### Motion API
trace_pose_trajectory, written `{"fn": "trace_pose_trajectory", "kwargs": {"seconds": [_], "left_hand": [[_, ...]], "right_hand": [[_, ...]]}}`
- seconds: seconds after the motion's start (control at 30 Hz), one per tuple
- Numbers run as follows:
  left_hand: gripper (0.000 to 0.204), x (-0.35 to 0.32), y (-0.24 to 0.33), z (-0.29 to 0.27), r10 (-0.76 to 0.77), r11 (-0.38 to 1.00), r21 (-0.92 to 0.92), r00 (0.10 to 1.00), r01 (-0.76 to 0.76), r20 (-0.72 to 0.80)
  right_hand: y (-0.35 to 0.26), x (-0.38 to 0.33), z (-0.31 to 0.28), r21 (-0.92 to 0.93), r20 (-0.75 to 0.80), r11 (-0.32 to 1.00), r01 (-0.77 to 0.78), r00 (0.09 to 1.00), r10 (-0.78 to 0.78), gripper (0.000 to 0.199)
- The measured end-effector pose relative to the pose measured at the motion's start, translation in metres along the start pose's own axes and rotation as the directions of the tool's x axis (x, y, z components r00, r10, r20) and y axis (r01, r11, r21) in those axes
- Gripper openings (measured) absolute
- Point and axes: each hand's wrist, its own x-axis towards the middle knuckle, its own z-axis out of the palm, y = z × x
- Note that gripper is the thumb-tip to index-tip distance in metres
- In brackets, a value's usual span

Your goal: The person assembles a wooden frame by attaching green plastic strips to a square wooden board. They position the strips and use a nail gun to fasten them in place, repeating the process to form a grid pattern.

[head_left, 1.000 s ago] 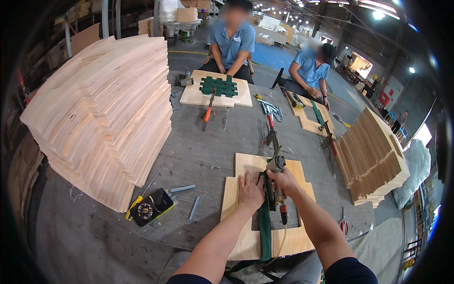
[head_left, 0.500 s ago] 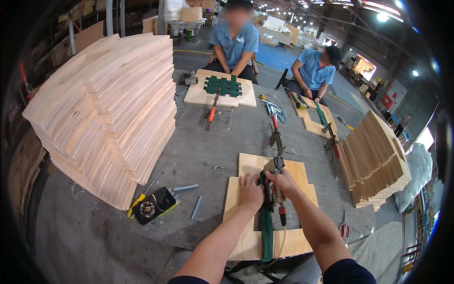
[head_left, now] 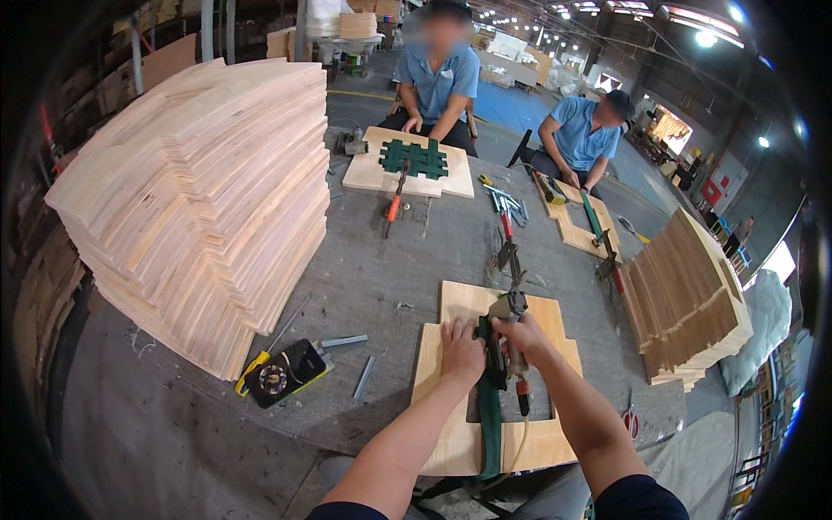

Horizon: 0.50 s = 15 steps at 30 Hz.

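A pale wooden frame board with an opening in its middle lies on the workbench in front of me. Down across it runs a green webbing strap, which hangs over the near edge. My left hand rests on the board's left part, its thumb side closed at the strap. In my right hand is a pneumatic staple gun, held over the far end of the strap. Its air hose trails toward me. The gun's nose and the strap's end are partly hidden by my hands.
Tall stacks of wooden boards stand left and right. A screwdriver, black tray and staple strips lie left, scissors right. A clamp sits beyond my board. Two co-workers sit opposite with strapped boards.
The whole view has shifted slightly. My hands, the staple gun and the strap keep nearly the same places on the board. The far left co-worker's hands have moved a little.
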Motion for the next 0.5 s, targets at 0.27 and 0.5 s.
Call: {"fn": "trace_pose_trajectory", "kwargs": {"seconds": [0.27,0.5], "left_hand": [[0.019,-0.001,0.003,-0.005,0.007,0.999,0.037,1.000,-0.008,0.024],[0.019,0.000,0.009,-0.005,-0.002,1.000,-0.023,1.000,0.002,0.019]], "right_hand": [[-0.001,-0.005,-0.012,-0.005,-0.021,1.000,-0.016,1.000,0.015,0.021],[0.003,-0.011,-0.035,0.067,-0.067,0.992,-0.109,0.991,0.114,0.024]]}}
